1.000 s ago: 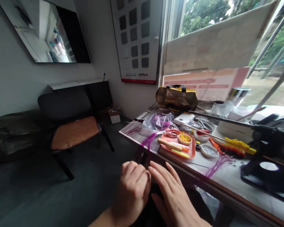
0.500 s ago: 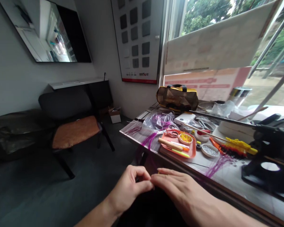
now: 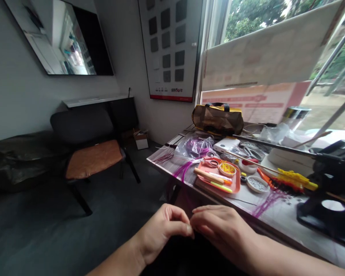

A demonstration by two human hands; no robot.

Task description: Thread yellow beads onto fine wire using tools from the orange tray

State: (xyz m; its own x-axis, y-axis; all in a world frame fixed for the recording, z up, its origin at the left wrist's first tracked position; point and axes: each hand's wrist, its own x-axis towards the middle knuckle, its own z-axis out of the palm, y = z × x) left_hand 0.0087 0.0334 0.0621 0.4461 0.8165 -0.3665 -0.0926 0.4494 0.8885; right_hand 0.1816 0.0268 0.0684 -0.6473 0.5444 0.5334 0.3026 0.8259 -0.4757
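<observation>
My left hand point(image 3: 164, 230) and my right hand point(image 3: 222, 229) meet fingertip to fingertip low in the view, just in front of the table's near edge. Both are curled into a pinch, and whatever sits between the fingertips is too small to make out. Behind them on the table lies an orange tray point(image 3: 218, 178) with a wooden stick, coloured sticks and a small dish of yellow bands point(image 3: 227, 169). Purple strands point(image 3: 184, 168) trail over the table edge beside the tray.
A clear bag of purple strands point(image 3: 196, 147), a white box point(image 3: 226, 145), a yellow-brown bag point(image 3: 217, 119), a dish of beads point(image 3: 257, 184) and yellow-red brush items point(image 3: 290, 180) crowd the table. A black device point(image 3: 330, 191) stands right. A chair with an orange cushion point(image 3: 93, 158) stands left.
My hands went from lying side by side with fingers stretched to a fingertip pinch against each other, and shifted slightly right. The view drifted a little.
</observation>
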